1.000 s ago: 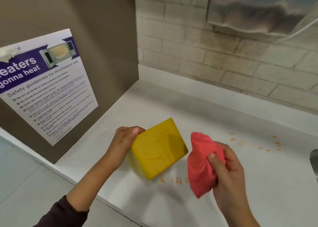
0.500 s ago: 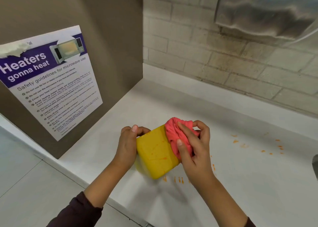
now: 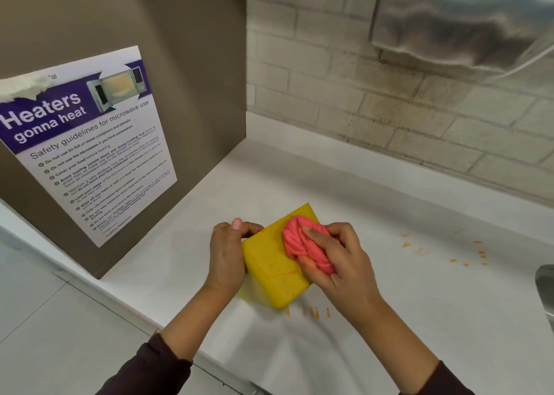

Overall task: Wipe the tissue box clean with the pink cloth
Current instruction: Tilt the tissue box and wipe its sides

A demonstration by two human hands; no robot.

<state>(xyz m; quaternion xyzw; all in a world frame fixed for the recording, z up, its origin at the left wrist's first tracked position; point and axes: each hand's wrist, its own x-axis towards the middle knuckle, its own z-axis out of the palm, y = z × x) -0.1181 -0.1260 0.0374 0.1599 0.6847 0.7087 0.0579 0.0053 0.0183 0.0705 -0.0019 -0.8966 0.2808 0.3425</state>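
Since earlier, one pink cloth slid down one tissue box.

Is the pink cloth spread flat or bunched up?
Bunched up. The pink cloth shows deep folds and is wadded under the right hand, pressed on the yellow tissue box.

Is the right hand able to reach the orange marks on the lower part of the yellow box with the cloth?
Probably yes. The right hand presses the pink cloth on the upper part of the tissue box; the face below, with the orange marks, lies open. The left hand grips only the far side.
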